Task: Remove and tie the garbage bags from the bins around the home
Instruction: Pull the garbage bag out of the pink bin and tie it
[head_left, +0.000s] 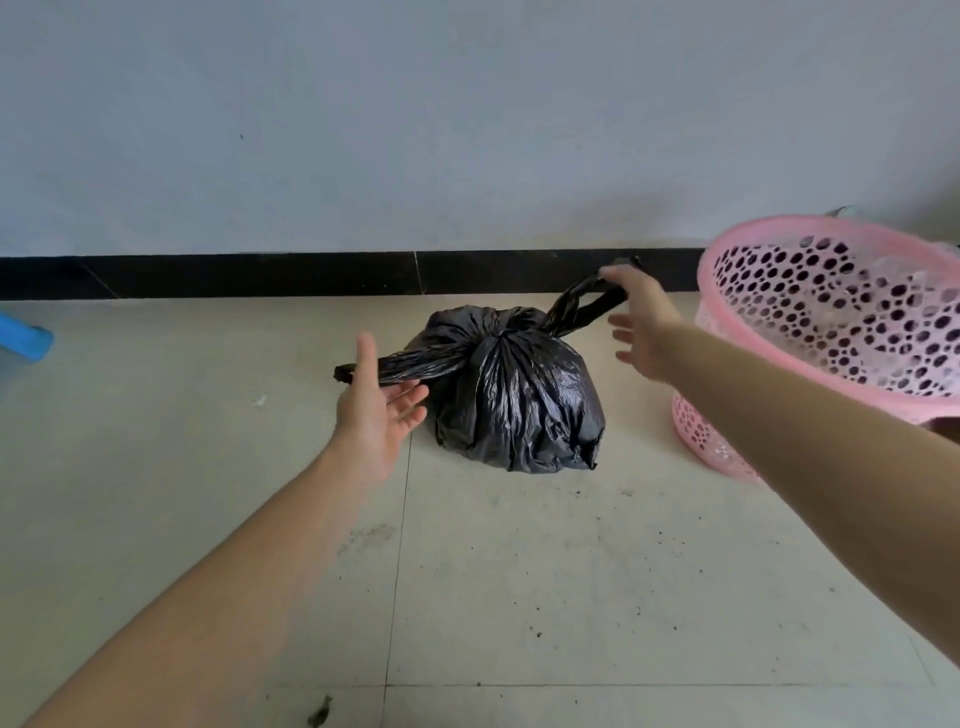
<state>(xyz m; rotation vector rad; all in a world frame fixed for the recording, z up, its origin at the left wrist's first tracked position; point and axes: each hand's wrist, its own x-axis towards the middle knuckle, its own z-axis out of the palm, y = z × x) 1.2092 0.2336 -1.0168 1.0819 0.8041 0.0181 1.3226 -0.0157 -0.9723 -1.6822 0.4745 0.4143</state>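
Okay, black garbage bag (511, 400) sits knotted on the floor (519, 571) by the far wall (467, 130); I see the left hand (371, 410) open under its left tail, right hand (641, 327) spread against the right tail, pink bin (763, 228) just right.
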